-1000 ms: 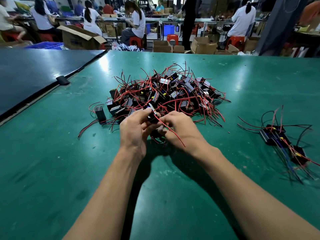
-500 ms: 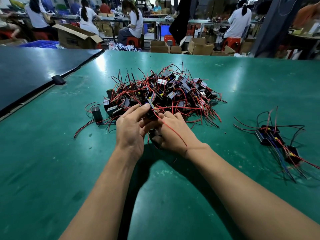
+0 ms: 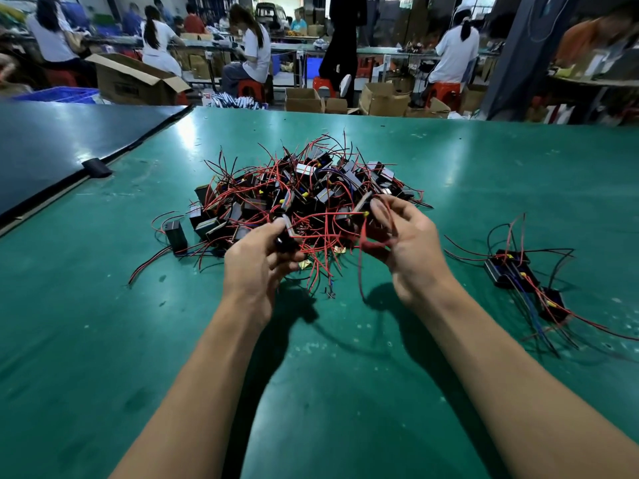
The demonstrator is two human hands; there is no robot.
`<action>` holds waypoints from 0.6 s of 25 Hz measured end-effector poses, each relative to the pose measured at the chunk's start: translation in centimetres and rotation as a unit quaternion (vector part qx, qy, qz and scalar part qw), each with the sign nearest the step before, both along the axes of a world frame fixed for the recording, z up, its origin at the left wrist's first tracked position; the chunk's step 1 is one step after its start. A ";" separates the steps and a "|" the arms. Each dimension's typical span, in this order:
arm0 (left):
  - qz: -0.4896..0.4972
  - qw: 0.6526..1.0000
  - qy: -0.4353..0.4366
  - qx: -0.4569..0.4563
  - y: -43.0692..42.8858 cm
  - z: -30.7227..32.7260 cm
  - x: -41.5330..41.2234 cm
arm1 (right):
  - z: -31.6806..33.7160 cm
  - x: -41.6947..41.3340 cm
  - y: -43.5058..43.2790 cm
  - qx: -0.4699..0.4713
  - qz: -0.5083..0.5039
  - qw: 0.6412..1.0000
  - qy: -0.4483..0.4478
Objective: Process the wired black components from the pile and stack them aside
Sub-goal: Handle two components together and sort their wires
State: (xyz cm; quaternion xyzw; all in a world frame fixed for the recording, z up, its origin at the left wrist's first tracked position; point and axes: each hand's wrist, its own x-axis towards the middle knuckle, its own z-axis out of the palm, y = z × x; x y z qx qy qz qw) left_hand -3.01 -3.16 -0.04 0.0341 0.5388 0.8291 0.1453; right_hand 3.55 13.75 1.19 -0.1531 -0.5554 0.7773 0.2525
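At pile (image 3: 311,188): component (image 3: 285,240) in L hand (image 3: 256,267)

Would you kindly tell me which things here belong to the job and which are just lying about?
Job: pile of wired components; component gripped by left hand; red wire pinched by right hand; stacked components aside.
Lying about: black clip; open cardboard box; blue crate.

green table (image 3: 103,340) | centre: pile of wired black components (image 3: 311,188) | right, well apart: small stack (image 3: 511,271)
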 end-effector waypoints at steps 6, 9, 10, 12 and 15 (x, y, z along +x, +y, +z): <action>-0.147 0.981 0.051 -0.117 2.3 -1.1 2.2 | -0.2 4.2 4.3 -0.027 0.058 0.997 -0.053; -0.169 0.974 0.057 -0.142 3.0 -1.3 2.9 | -1.4 6.0 5.3 -0.035 0.048 0.996 -0.059; -0.170 0.973 0.055 -0.146 3.1 -1.3 3.0 | -1.8 6.5 5.5 -0.032 0.052 0.996 -0.065; -0.167 0.973 0.057 -0.152 3.2 -1.4 3.1 | -2.2 7.2 5.8 -0.022 0.067 0.993 -0.098; -0.178 0.963 0.079 -0.186 3.2 -1.8 3.3 | -2.4 8.0 6.1 0.002 0.115 0.982 -0.153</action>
